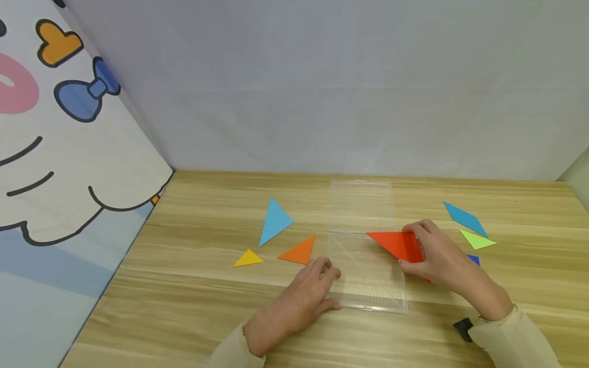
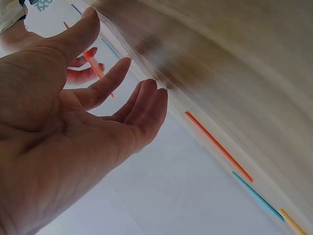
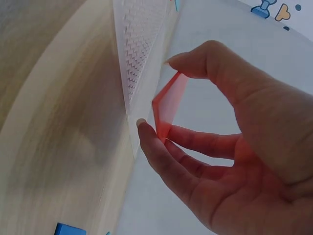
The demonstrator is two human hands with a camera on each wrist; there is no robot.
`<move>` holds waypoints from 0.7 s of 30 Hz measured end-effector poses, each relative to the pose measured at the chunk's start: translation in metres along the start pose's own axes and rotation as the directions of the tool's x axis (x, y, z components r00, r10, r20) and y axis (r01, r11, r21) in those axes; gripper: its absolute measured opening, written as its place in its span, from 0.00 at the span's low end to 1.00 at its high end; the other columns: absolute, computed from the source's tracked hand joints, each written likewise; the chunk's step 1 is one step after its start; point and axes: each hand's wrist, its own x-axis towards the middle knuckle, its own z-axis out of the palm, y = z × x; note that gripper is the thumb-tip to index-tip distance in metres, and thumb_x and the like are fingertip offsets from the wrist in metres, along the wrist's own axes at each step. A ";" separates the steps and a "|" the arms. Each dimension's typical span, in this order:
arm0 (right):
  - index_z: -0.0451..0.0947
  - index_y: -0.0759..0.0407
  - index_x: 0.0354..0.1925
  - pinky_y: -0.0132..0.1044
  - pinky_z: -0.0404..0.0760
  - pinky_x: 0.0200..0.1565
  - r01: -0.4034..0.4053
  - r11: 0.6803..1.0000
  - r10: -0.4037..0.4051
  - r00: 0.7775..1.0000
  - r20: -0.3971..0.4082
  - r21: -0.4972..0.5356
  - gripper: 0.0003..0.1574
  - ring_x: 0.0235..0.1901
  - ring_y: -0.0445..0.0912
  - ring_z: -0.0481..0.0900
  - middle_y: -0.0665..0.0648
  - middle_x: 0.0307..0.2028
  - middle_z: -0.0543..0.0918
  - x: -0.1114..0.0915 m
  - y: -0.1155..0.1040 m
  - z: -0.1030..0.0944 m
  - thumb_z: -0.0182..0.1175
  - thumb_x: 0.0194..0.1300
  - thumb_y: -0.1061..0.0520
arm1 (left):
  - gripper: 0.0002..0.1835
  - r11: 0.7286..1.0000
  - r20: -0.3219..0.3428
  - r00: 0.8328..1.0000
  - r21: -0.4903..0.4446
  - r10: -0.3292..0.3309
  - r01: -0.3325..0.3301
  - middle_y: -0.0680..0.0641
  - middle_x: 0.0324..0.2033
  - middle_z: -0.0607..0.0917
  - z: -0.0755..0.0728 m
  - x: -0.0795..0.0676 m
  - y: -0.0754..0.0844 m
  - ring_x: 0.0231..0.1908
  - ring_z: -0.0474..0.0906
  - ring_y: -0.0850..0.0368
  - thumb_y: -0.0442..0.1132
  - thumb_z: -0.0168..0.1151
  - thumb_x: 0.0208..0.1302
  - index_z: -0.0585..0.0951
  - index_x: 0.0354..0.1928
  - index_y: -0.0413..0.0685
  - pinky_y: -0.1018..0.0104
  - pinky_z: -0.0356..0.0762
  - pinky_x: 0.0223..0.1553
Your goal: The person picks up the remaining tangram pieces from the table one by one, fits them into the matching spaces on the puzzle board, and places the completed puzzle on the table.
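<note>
My right hand pinches a red triangular tangram tile between thumb and fingers. The tile hangs tilted over the right side of a clear plastic case, which lies opened flat on the table. In the right wrist view, the thumb is on one edge of the red tile and fingertips are on the opposite edge. My left hand rests at the case's lower left edge with its fingers loosely bent. Nothing is held by the left hand in the left wrist view.
Left of the case lie a light blue triangle, an orange triangle and a yellow triangle. On the right are a blue parallelogram, a green triangle and a dark blue tile, partly hidden. A pale curtain backs the table.
</note>
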 end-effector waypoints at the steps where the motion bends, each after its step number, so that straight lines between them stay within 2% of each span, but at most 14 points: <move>1: 0.75 0.73 0.55 0.54 0.81 0.46 0.003 1.000 -0.003 1.000 0.001 0.000 0.35 0.43 0.57 0.78 0.68 0.50 0.76 0.000 0.000 0.000 0.75 0.53 0.58 | 0.27 1.000 0.000 1.000 0.000 -0.002 0.002 0.41 0.56 0.73 0.000 0.000 0.000 0.53 0.71 0.50 0.47 0.71 0.65 0.74 0.58 0.40 0.58 0.76 0.56; 8: 0.75 0.72 0.55 0.55 0.81 0.47 0.027 1.000 -0.027 1.000 0.006 -0.003 0.34 0.45 0.58 0.78 0.68 0.51 0.77 0.000 -0.002 0.002 0.76 0.53 0.58 | 0.27 1.000 -0.013 1.000 -0.008 -0.012 0.012 0.41 0.53 0.72 -0.001 0.001 0.000 0.50 0.71 0.50 0.46 0.72 0.64 0.74 0.56 0.38 0.58 0.76 0.55; 21: 0.76 0.68 0.54 0.50 0.81 0.45 0.095 0.995 -0.095 0.996 0.002 -0.009 0.32 0.43 0.54 0.78 0.63 0.50 0.78 -0.002 -0.008 0.005 0.75 0.52 0.60 | 0.28 1.000 -0.021 1.000 0.016 -0.001 0.001 0.42 0.52 0.72 -0.001 0.000 -0.001 0.47 0.71 0.53 0.48 0.72 0.64 0.73 0.56 0.37 0.62 0.76 0.52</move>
